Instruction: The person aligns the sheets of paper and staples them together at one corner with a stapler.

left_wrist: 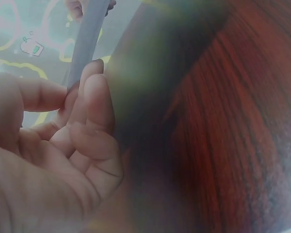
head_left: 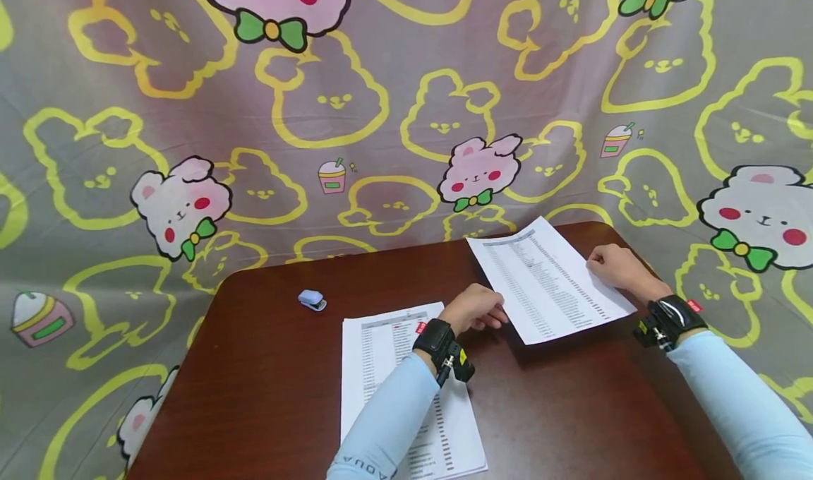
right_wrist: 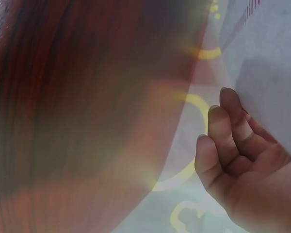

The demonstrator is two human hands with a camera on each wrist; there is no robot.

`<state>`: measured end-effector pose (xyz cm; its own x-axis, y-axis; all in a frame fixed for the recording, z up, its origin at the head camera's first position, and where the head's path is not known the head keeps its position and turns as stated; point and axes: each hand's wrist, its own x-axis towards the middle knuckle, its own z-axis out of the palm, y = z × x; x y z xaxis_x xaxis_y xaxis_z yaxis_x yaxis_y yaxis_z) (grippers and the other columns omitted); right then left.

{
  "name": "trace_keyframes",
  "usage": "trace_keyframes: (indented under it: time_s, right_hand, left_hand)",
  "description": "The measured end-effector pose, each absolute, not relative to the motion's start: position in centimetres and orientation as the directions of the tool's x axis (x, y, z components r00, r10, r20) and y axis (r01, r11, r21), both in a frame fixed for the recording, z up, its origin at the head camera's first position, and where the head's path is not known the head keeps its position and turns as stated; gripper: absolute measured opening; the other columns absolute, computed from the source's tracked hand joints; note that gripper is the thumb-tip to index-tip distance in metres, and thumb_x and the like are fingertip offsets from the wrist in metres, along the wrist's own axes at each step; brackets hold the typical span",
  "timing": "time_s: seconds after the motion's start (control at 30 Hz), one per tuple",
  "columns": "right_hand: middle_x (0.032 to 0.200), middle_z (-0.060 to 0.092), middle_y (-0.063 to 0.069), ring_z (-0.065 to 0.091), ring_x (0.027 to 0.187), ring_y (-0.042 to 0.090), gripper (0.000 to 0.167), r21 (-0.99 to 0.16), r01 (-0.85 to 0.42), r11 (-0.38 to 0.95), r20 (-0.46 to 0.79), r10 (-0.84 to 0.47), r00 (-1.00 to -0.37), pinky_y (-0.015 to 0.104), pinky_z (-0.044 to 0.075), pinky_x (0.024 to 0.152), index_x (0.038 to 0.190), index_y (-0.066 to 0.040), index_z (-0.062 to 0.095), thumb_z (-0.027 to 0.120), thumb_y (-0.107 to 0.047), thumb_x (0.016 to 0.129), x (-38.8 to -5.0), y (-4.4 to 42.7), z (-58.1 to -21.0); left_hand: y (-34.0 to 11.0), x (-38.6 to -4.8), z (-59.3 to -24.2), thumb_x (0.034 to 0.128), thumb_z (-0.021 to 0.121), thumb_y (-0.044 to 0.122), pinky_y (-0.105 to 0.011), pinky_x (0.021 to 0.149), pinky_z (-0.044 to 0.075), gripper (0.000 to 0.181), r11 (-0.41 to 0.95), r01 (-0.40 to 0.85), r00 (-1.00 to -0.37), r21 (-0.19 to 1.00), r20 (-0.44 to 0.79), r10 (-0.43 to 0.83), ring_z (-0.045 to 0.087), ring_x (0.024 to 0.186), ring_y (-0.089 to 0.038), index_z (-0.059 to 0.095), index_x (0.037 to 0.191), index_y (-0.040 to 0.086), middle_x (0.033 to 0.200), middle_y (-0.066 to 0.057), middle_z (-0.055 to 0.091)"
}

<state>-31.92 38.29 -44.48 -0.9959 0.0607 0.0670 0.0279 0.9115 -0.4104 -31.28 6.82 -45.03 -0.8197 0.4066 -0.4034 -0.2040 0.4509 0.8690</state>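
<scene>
Between both hands, a printed paper sheet is held tilted above the right part of the table. My left hand pinches its left edge between thumb and fingers; the left wrist view shows the sheet nearly edge-on, rising from that pinch. At the opposite edge, my right hand grips the paper. In the right wrist view the sheet's underside lies against the right hand, with its thumb hidden. Under the left forearm lies a stack of printed papers on the table.
A small lilac stapler sits toward the back left of the brown wooden table. Behind the table hangs a cartoon-patterned curtain, close to the table's back and right edges.
</scene>
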Motion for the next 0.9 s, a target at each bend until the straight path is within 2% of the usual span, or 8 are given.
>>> trace_keyframes:
  time_s: [0.1, 0.3, 0.63, 0.9]
  right_hand:
    - [0.082, 0.061, 0.015, 0.058, 0.071, 0.024, 0.022, -0.408, 0.027, 0.913, 0.058, 0.055, -0.997, 0.030, 0.041, 0.061, 0.096, 0.005, 0.065, 0.055, -0.015, 0.095, -31.6, 38.1, -44.1]
    - [0.082, 0.065, 0.014, 0.059, 0.069, 0.022, 0.022, -0.419, -0.022, 0.908, 0.076, 0.011, -0.997, 0.028, 0.042, 0.060, 0.094, 0.004, 0.067, 0.055, -0.016, 0.094, -31.3, 37.8, -43.7]
    - [0.080, 0.066, 0.011, 0.057, 0.066, 0.020, 0.019, -0.464, -0.110, 0.879, 0.114, -0.064, -0.991, 0.029, 0.041, 0.058, 0.093, 0.001, 0.068, 0.058, -0.015, 0.094, -30.8, 34.7, -42.6]
    - [0.079, 0.065, 0.010, 0.057, 0.064, 0.019, 0.017, -0.480, -0.162, 0.862, 0.142, -0.105, -0.984, 0.030, 0.041, 0.055, 0.093, 0.000, 0.067, 0.059, -0.015, 0.093, -30.6, 33.1, -42.0]
  left_hand:
    - [6.4, -31.1, -44.8, 0.0917, 0.054, 0.020, -0.028, 0.056, 0.041, 0.019, 0.452, -0.199, -0.815, 0.869, -0.403, 0.416, 0.063, 0.058, -0.012, 0.070, 0.087, 0.010, 0.079, -0.005, 0.075]
    - [5.1, -30.8, -44.1, 0.0917, 0.054, 0.021, -0.026, 0.052, 0.039, 0.019, 0.439, -0.154, -0.814, 0.885, -0.365, 0.452, 0.063, 0.057, -0.011, 0.070, 0.092, 0.011, 0.087, -0.010, 0.076]
    - [0.9, -30.9, -44.1, 0.0940, 0.057, 0.025, -0.025, 0.051, 0.036, 0.019, 0.453, -0.089, -0.831, 0.887, -0.317, 0.458, 0.063, 0.060, -0.014, 0.070, 0.097, 0.010, 0.086, -0.012, 0.075]
    - [-1.6, -31.1, -43.7, 0.0951, 0.057, 0.028, -0.026, 0.056, 0.039, 0.022, 0.465, -0.049, -0.846, 0.884, -0.284, 0.451, 0.067, 0.069, -0.018, 0.071, 0.095, 0.011, 0.079, -0.002, 0.072]
